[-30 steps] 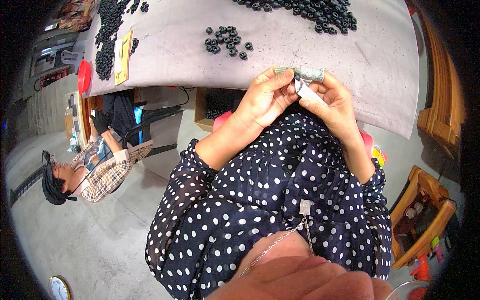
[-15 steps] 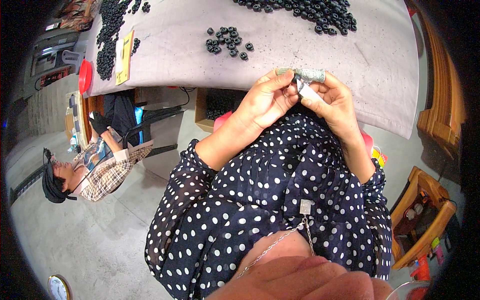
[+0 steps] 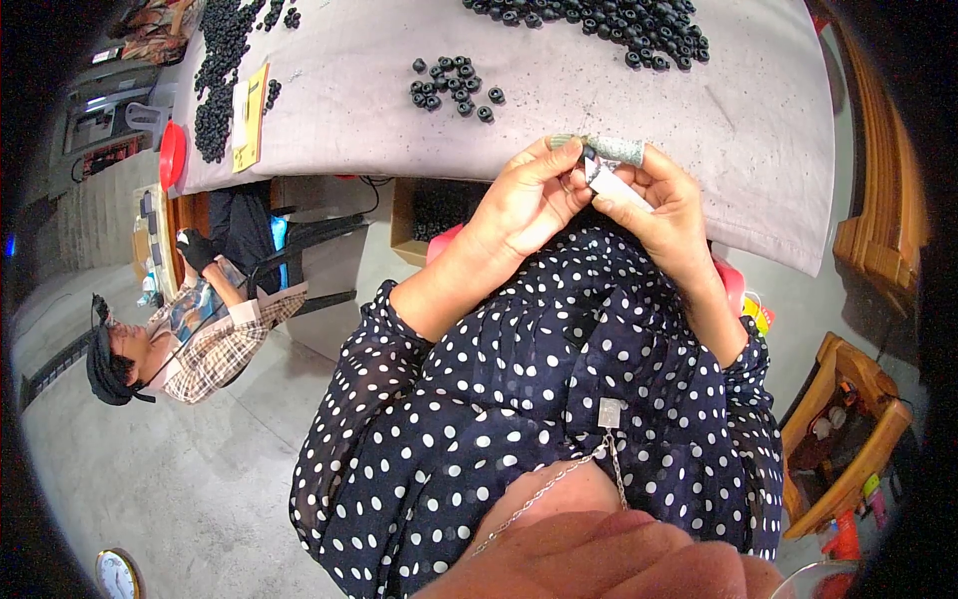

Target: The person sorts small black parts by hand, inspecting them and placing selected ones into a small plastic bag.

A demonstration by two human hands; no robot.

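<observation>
My left hand point(image 3: 534, 200) pinches a small black round part point(image 3: 589, 155) between thumb and index finger, just over the table's near edge. My right hand point(image 3: 667, 205) is closed around a small white-handled tool point(image 3: 619, 188), its shiny tip up against the black part. A grey-green sleeve point(image 3: 616, 150) covers my right index finger, and a similar cover sits on the left index finger. Exactly what kind of tip the tool has is too small to make out. Beyond my hands, a loose group of black round parts point(image 3: 461, 82) lies on the cloth.
The table point(image 3: 349, 110) has a pale cloth. A big heap of black parts point(image 3: 639, 30) lies at its far side, smaller ones point(image 3: 222, 60) at left beside a yellow card point(image 3: 251, 120). A red bowl point(image 3: 172, 155) and a seated co-worker point(image 3: 215, 334) are left; a wooden stool point(image 3: 843, 434) stands right.
The tool's white handle has turned slightly and shows more of its length, while my right hand has shifted a little to the left. The co-worker's hands have moved slightly.
</observation>
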